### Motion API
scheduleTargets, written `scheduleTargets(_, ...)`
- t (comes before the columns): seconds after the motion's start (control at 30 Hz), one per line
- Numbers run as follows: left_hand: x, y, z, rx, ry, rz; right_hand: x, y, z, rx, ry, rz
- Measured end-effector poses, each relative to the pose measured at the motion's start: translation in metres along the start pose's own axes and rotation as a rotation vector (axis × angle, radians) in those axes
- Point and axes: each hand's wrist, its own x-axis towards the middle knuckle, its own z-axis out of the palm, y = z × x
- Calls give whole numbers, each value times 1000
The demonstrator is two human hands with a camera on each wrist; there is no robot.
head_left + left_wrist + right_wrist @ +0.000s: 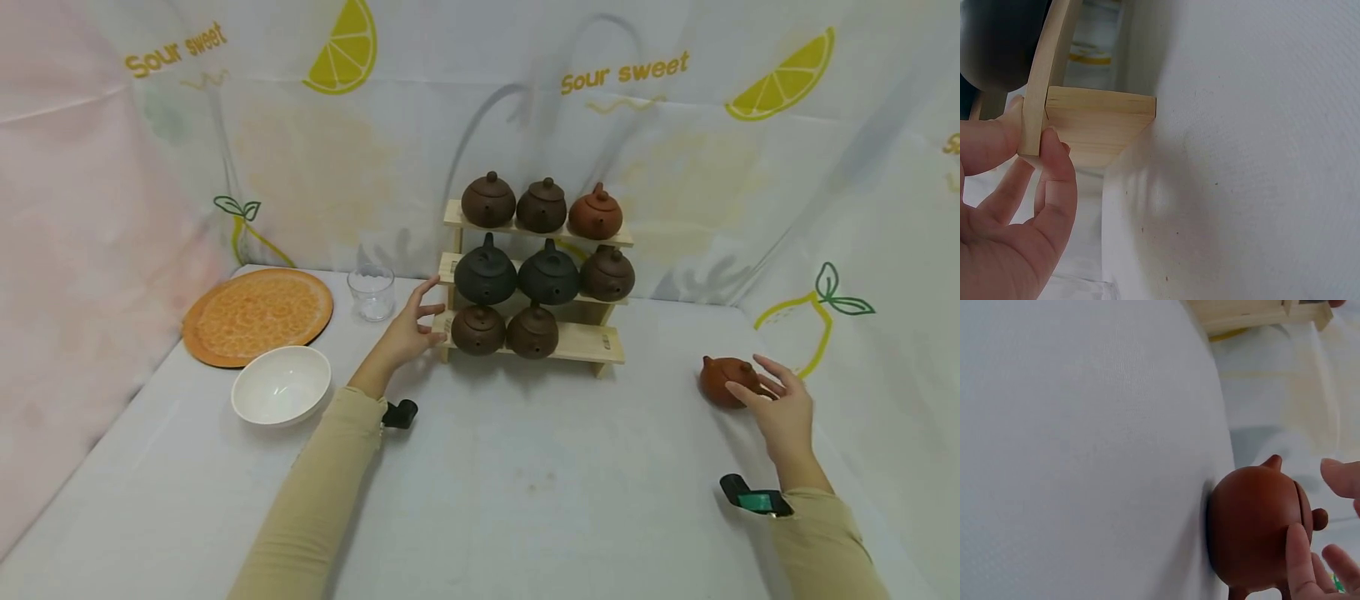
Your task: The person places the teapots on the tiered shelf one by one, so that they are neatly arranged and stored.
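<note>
A three-tier wooden rack point(581, 340) stands at the back of the table and carries several clay teapots point(487, 279), brown, dark grey and one reddish. My left hand point(437, 315) is at the rack's left end. In the left wrist view its thumb point(1054, 169) and a finger pinch the rack's upright side slat point(1038, 94). A reddish-brown teapot point(720, 379) sits alone on the table to the right. My right hand point(772, 396) hovers at its near side with the fingers spread. One fingertip point(1299, 553) touches the pot's body point(1250, 525).
An orange patterned plate point(257, 314), a white bowl point(281, 385) and a small glass point(371, 292) stand at the left. The rack's bottom shelf has a bare stretch at its right end. Lemon-print cloth walls close in behind and on the right. White cloth covers the table.
</note>
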Motion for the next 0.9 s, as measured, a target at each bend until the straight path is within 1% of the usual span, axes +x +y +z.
scheduleTargets(0.07, -4, 8, -1, -7, -8, -9, -4, -8, 0, -46, -46, 0)
scheduleTargets(0.2, -13, 24, 0, -3, -16, -19, -11, -24, 2, -141, -134, -37)
scheduleTargets(0.27, -15, 28, 0, -1, -14, -25, -12, -28, 2, -169, -161, -61)
scheduleTargets(0.4, -17, 32, 1, 5, -11, -25, -9, -28, 1, -181, -192, -92)
scheduleTargets(0.5, -16, 29, 0, 1, -10, -25, -7, -26, 1, -184, -206, -132)
scheduleTargets(0.6, -11, 21, 0, -9, -15, -22, -6, -24, 2, -167, -244, -173)
scheduleTargets(0.67, -6, 13, -1, -20, -15, -20, -5, -24, 4, -153, -284, -195)
scheduleTargets(0.8, 4, -4, 0, -21, -6, -10, -6, -26, 13, -110, -392, -276)
scheduleTargets(0.9, 6, -7, 1, 0, 8, -1, -9, -29, 21, -41, -480, -353)
